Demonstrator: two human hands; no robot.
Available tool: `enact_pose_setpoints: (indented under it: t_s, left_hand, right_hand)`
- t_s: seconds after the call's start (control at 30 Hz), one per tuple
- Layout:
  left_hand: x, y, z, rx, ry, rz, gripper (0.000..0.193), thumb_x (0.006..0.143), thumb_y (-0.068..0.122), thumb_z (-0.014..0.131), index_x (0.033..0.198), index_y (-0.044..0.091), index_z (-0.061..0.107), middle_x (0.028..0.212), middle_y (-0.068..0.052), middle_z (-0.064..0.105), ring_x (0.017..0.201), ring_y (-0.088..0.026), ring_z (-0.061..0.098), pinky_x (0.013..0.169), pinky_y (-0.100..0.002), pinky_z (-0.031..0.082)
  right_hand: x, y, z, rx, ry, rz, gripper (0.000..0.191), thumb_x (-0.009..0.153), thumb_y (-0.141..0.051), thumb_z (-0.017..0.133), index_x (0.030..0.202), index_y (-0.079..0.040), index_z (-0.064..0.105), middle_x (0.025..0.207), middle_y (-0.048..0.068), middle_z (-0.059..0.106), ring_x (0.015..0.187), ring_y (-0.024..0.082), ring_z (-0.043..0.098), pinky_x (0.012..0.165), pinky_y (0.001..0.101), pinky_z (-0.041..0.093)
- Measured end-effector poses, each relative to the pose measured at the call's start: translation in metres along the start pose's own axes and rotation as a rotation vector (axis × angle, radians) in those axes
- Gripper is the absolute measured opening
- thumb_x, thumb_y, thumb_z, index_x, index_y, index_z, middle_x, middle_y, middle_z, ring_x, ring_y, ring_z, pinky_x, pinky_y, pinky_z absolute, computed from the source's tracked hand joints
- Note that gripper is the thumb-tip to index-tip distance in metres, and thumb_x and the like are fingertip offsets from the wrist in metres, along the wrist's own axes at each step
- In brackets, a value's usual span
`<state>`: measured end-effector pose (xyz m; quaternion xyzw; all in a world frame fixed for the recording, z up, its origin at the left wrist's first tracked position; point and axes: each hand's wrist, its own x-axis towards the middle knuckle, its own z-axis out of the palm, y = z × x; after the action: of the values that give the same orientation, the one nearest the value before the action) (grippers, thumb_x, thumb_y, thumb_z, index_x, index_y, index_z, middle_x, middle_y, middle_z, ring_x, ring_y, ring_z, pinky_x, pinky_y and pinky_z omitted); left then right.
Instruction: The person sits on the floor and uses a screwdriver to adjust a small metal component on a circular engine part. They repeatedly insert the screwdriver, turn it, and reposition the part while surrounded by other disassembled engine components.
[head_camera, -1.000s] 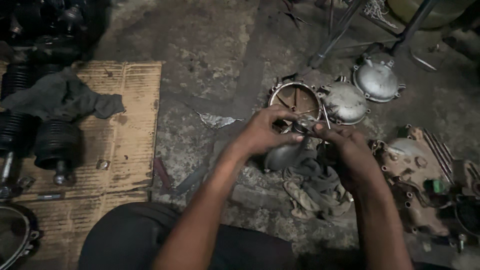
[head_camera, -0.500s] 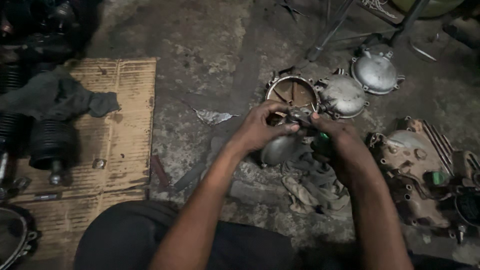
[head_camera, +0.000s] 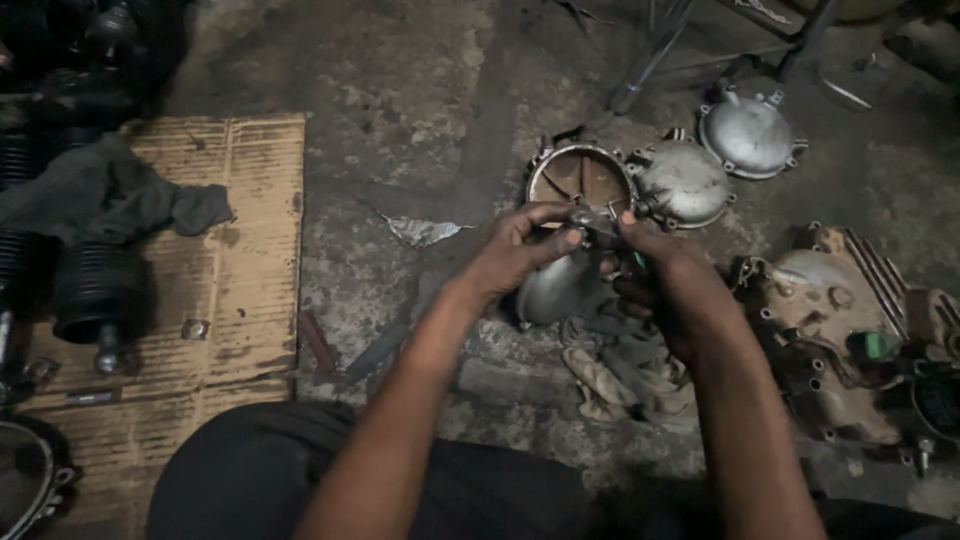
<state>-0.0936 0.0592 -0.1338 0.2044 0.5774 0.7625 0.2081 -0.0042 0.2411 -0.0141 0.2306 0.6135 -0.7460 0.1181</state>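
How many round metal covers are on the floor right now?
4: an open, rusty one above the hands, a domed one beside it, another further right, and one partly hidden under the hands. More may be hidden.

The one camera sits on my head and looks steeply down over my arms at the concrete floor (head_camera: 400, 90) in front of me. My left hand (head_camera: 520, 250) and right hand (head_camera: 665, 280) meet close below it, near the middle of the frame. The cardboard sheet (head_camera: 220, 290) fills the left edge, an engine casing (head_camera: 830, 330) the right.
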Motion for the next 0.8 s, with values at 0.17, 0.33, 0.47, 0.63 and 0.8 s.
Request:
enact_pose_setpoints:
  t_s: [0.17,0.33,0.47,0.63,0.8]
  left_hand:
    - [0.005,-0.009,-0.002,0.038,0.038,0.049,0.06,0.083,0.034,0.085,0.132,0.007,0.064,0.12,-0.004,0.07,0.108,-0.015,0.066,0.089,-0.03,0.056]
    - [0.002,-0.008,-0.002,-0.033,0.075,0.043,0.048,0.093,0.032,0.08,0.132,0.005,0.07,0.122,-0.007,0.071,0.109,-0.017,0.062,0.092,-0.03,0.049]
    - [0.0,0.006,-0.002,-0.011,0.046,-0.027,0.047,0.091,0.036,0.076,0.128,0.008,0.071,0.127,-0.005,0.068,0.12,-0.016,0.064,0.105,-0.031,0.05]
    - [-0.003,0.016,0.005,0.031,0.018,0.066,0.047,0.088,0.033,0.081,0.125,0.006,0.071,0.131,-0.01,0.065,0.125,-0.024,0.062,0.107,-0.036,0.049]
    - [0.001,0.015,0.006,0.252,0.043,0.154,0.043,0.091,0.034,0.078,0.124,0.007,0.073,0.139,-0.01,0.06,0.132,-0.022,0.056,0.11,-0.035,0.047]
  right_hand:
    - [-0.001,-0.002,0.002,-0.041,0.083,0.062,0.028,0.1,-0.038,0.057,0.101,-0.011,0.065,0.074,0.002,0.061,0.051,0.01,0.043,0.046,0.026,0.029]
    - [-0.006,-0.002,0.004,-0.086,0.051,-0.037,0.033,0.097,-0.039,0.06,0.102,-0.008,0.071,0.075,0.001,0.064,0.054,0.009,0.047,0.047,0.027,0.033]
    - [-0.003,0.001,0.002,-0.213,0.106,-0.025,0.03,0.094,-0.034,0.067,0.103,-0.007,0.074,0.078,0.001,0.068,0.059,0.009,0.055,0.051,0.0263,0.041]
    - [-0.002,0.002,-0.003,-0.15,0.0,-0.084,0.033,0.095,-0.037,0.071,0.104,-0.006,0.075,0.074,0.002,0.057,0.057,0.012,0.041,0.047,0.0288,0.03]
    - [0.0,0.004,0.001,-0.096,0.103,-0.004,0.033,0.089,-0.039,0.071,0.104,-0.01,0.072,0.079,-0.001,0.068,0.061,0.01,0.056,0.05,0.0259,0.038]
